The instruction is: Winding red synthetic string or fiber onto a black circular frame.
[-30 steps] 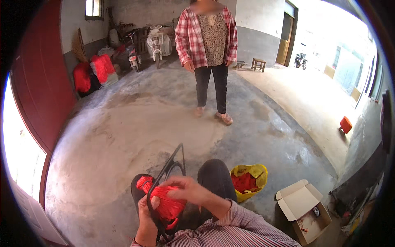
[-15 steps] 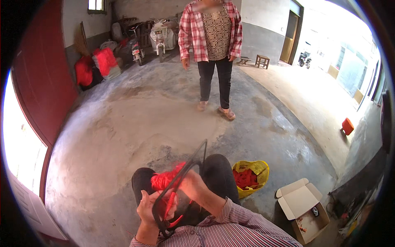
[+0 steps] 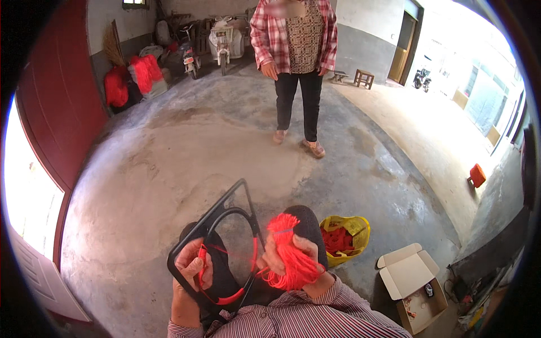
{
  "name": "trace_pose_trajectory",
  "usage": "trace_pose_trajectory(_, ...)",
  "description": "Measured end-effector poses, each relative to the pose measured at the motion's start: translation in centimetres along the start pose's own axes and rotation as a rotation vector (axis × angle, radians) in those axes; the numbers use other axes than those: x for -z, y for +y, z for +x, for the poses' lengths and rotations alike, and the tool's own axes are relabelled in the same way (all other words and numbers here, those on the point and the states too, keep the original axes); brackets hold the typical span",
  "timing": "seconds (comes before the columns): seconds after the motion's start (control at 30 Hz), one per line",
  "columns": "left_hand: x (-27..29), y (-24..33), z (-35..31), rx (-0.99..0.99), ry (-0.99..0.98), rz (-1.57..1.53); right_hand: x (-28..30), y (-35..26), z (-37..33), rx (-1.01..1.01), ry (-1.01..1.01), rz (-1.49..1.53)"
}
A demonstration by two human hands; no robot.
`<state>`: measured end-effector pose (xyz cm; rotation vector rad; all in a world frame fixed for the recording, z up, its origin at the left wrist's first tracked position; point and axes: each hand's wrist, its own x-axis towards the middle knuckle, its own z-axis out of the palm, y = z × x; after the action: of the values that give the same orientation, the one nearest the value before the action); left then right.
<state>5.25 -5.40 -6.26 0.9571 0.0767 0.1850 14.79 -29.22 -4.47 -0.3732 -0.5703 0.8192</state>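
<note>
My left hand [image 3: 187, 263] is closed around the side of a black frame [image 3: 209, 214] with rounded corners and a curved inner loop, held tilted above my lap. Red cord wraps parts of the loop, one stretch [image 3: 231, 298] at its lower side. A thick bundle of red cord [image 3: 296, 266], tied near its top with a thin dark band, is gripped in my right hand [image 3: 274, 256] above my right knee. Between the loop at my left fingers and the bundle runs a thin red strand [image 3: 231, 252].
On the floor to the right stand a yellow bag [image 3: 340, 260] of red cord and an open cardboard box [image 3: 407, 271] with small items inside. A person in a plaid shirt [image 3: 267, 42] stands ahead. Red cord heaps [image 3: 145, 73] and parked two-wheelers [image 3: 222, 42] are at the back left.
My hands have moved apart, the right one carrying the cord bundle rightward. The frame has swung left and now faces me more openly. The person ahead appears slightly further right.
</note>
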Motion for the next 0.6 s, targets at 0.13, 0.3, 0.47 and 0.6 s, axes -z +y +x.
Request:
trace_pose_trajectory(0.13, 0.5, 0.0, 0.0, -0.044, -0.014, 0.009, -1.7, 0.4, -0.6, 0.010, 0.174, -0.102)
trace_pose_trajectory(0.3, 0.6, 0.5, -0.1, 0.008, 0.047, -0.025, 2.4, 0.5, -0.6, 0.141, 0.238, 0.105)
trace_pose_trajectory(0.47, 1.5, -0.7, 0.1, -0.004, 0.045, -0.034, 2.1, 1.5, 0.5, -0.016, 0.546, 0.090)
trace_pose_trajectory(0.6, 0.7, -0.9, -0.1, 0.064, -0.062, -0.073, -1.8, 1.3, 1.8, -0.203, 0.159, -0.533)
